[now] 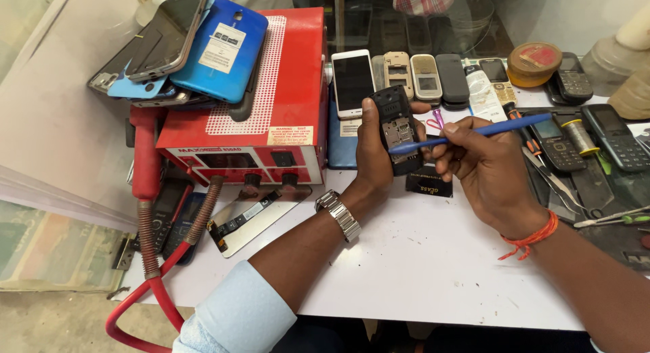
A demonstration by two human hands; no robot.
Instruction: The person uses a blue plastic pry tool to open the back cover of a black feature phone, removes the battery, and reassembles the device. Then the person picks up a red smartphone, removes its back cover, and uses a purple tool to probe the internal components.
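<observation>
We are gripping the opened black phone (397, 128) upright in our left hand (374, 144) above the white table (406, 258), while our right hand (489, 169) is pinching a blue tool (467, 134) whose tip is touching the phone's exposed back

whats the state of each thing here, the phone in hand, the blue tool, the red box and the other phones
small black phone: back cover off, insides showing, held upright in left hand
blue tool: gripped in right hand, tip on the phone
red box: on the table, phones stacked on top
white phone: face up, screen dark
</observation>
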